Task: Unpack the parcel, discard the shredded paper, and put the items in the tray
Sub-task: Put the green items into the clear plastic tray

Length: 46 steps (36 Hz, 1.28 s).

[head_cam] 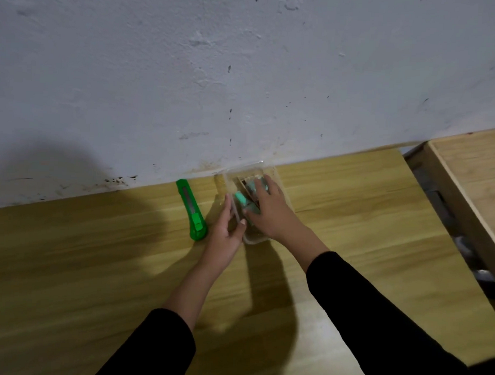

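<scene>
Tray (252,240) runs lengthwise toward the wall (244,75), left hand (226,233) gripping its side

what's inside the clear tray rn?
Mint-green items lie inside the clear tray. The right hand rests over them and covers most, so their count and type can't be told. The left hand grips the tray's left wall.
</scene>
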Tool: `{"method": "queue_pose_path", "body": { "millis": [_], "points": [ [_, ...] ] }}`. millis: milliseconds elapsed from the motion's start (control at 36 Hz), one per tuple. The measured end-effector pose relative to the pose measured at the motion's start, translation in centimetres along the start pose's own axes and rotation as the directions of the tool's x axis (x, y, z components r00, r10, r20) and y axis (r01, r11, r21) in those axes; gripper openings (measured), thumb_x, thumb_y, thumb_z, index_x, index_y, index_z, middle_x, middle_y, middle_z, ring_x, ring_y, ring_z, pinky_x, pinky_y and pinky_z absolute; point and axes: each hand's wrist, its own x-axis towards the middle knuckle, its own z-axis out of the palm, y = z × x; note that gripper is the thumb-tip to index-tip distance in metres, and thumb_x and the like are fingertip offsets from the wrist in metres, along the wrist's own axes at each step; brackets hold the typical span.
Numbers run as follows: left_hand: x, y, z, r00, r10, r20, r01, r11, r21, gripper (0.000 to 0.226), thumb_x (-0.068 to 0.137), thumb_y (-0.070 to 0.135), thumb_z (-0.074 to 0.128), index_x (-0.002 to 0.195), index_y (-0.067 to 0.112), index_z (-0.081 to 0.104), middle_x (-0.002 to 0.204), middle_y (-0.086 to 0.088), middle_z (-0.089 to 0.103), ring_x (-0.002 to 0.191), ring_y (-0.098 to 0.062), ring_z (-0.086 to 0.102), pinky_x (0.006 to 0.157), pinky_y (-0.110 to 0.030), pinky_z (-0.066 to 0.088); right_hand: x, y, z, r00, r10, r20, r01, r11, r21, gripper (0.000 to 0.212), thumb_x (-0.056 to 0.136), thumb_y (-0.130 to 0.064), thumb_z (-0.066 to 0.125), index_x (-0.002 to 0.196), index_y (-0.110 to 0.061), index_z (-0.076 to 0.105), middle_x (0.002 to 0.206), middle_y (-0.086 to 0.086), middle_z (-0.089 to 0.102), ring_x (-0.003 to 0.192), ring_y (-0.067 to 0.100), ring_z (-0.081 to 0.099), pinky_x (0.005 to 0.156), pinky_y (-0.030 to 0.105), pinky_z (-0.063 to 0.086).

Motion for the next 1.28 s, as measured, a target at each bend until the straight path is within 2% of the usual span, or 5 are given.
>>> {"method": "queue_pose_path", "body": {
  "millis": [389, 583, 722, 972, 1278],
  "points": [
    [0.3, 0.0, 0.0, 0.999, -0.038, 0.008, 0.038, 0.999, -0.028, 0.071, 0.094, 0.005, 0.048, 0.147, 0.029, 0.008, 0.154, 0.006, 0.021, 0.139, -0.009, 0.023, 0.106, -0.025, 0.031, 0.8, 0.8, 2.0, 0.962, 0.055, -0.269, -0.031, 0.995, 0.094, 0.061, 0.089, -0.039, 0.056, 0.14, -0.013, 0.037, 0.155, 0.007, 0.023, 0.141, 0.025, 0.025, 0.111, 0.037, 0.033],
    [0.3, 0.2, 0.0, 0.999, -0.054, 0.003, 0.054, 0.998, -0.036, 0.071, 0.094, 0.004, 0.046, 0.147, 0.026, 0.005, 0.155, -0.003, 0.024, 0.141, -0.016, 0.026, 0.114, -0.044, 0.029, -0.5, 1.2, 1.7, 0.977, -0.018, -0.213, 0.032, 0.998, 0.063, 0.067, 0.089, -0.03, 0.057, 0.144, -0.009, 0.025, 0.155, 0.014, 0.016, 0.143, 0.028, 0.016, 0.115, 0.034, 0.02],
    [0.2, 0.5, 0.1, 0.998, -0.057, -0.001, 0.057, 0.998, -0.041, 0.07, 0.094, 0.004, 0.045, 0.148, 0.024, 0.005, 0.153, -0.006, 0.027, 0.139, -0.016, 0.029, 0.113, -0.04, 0.032, -1.3, 1.8, 2.1, 0.98, -0.064, -0.191, 0.056, 0.997, -0.046, 0.063, 0.087, -0.024, 0.059, 0.141, -0.009, 0.032, 0.149, 0.015, 0.025, 0.135, 0.033, 0.025, 0.113, 0.039, 0.026],
    [1.1, 1.1, -1.0, 0.998, -0.061, 0.023, 0.061, 0.998, 0.026, 0.066, 0.095, 0.004, 0.045, 0.148, 0.021, 0.008, 0.151, 0.002, 0.027, 0.127, 0.0, 0.027, 0.101, -0.02, 0.032, 0.0, 0.3, 2.9, 0.933, 0.012, -0.359, -0.055, 0.992, -0.111, 0.048, 0.089, -0.037, 0.055, 0.132, -0.017, 0.047, 0.139, 0.008, 0.037, 0.126, 0.026, 0.035, 0.093, 0.037, 0.044],
    [0.7, 1.9, -0.9, 0.996, -0.083, 0.014, 0.08, 0.99, 0.118, 0.068, 0.096, 0.01, 0.045, 0.148, 0.026, 0.004, 0.146, 0.004, 0.036, 0.119, 0.0, 0.042, 0.092, -0.02, 0.043, -0.9, 0.5, 2.2, 0.959, -0.009, -0.284, 0.004, 1.0, -0.021, 0.046, 0.089, -0.016, 0.054, 0.134, -0.01, 0.044, 0.141, 0.013, 0.039, 0.123, 0.031, 0.04, 0.104, 0.037, 0.035]
  ]
}}
